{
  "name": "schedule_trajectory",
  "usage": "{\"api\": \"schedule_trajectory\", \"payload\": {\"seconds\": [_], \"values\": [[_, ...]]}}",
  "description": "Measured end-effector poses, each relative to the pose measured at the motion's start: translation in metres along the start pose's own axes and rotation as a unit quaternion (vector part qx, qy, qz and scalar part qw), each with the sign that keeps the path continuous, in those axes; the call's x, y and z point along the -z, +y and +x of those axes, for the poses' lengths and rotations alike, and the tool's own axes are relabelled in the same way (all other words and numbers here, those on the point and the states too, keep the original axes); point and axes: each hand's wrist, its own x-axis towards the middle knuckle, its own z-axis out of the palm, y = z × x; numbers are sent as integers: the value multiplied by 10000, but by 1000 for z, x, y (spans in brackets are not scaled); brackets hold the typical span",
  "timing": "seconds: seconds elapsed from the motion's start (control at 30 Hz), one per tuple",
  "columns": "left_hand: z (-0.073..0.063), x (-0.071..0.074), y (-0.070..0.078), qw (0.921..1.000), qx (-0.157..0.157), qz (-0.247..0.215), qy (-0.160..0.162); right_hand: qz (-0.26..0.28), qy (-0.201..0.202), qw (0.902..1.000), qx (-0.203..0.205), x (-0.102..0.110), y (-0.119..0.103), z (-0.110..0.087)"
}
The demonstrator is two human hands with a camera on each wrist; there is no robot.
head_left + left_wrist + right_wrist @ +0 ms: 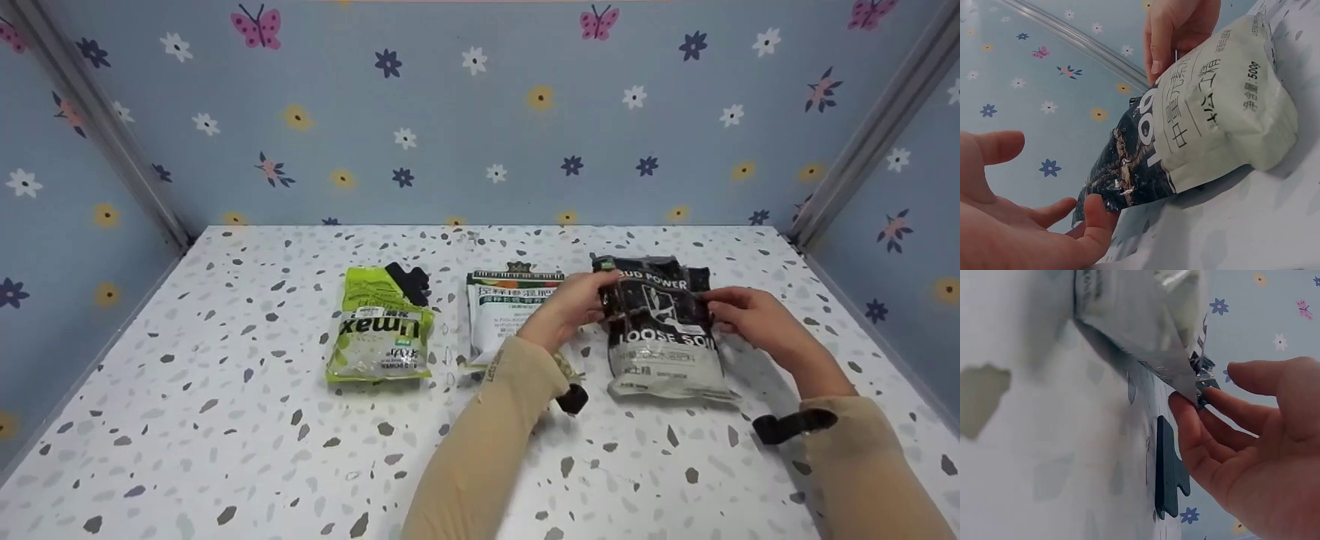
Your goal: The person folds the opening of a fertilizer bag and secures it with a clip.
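A black and pale bag of soil [660, 330] printed "LOOSE SOIL" lies between the two hands. My left hand [574, 304] reaches its upper left side; in the left wrist view, fingertips [1098, 216] touch the bag's black end while the thumb stands away. On the other side, my right hand [750, 319] has its fingers at the bag's upper right edge. The right wrist view shows those fingertips [1179, 402] under a bag corner, thumb raised apart from it. A white and green bag [499, 315] lies beside the left forearm, partly hidden by it.
Further left lies a lime green bag [382, 352] printed "Umax", with a black clip-like piece [409, 285] at its top corner. A dark flat notched piece [1168, 472] is beside the soil bag. Patterned wall panels [480, 135] enclose the speckled table [247, 420].
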Motion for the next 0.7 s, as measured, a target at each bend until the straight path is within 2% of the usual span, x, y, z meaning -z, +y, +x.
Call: {"api": "schedule_trajectory", "payload": {"seconds": [0.17,0.27,0.5,0.7], "values": [[-3,2,5,9981,-251,311,459,164,756,9969,162,2,-1,0],[-6,2,7,9950,-461,594,650,439,1011,9936,265,3,0,-1],[-10,-3,8,9855,-983,1081,859,695,927,9925,380,8,-7,-5],[-14,-9,10,9679,-1547,1634,1120,992,743,9911,496,16,-13,-12]]}}
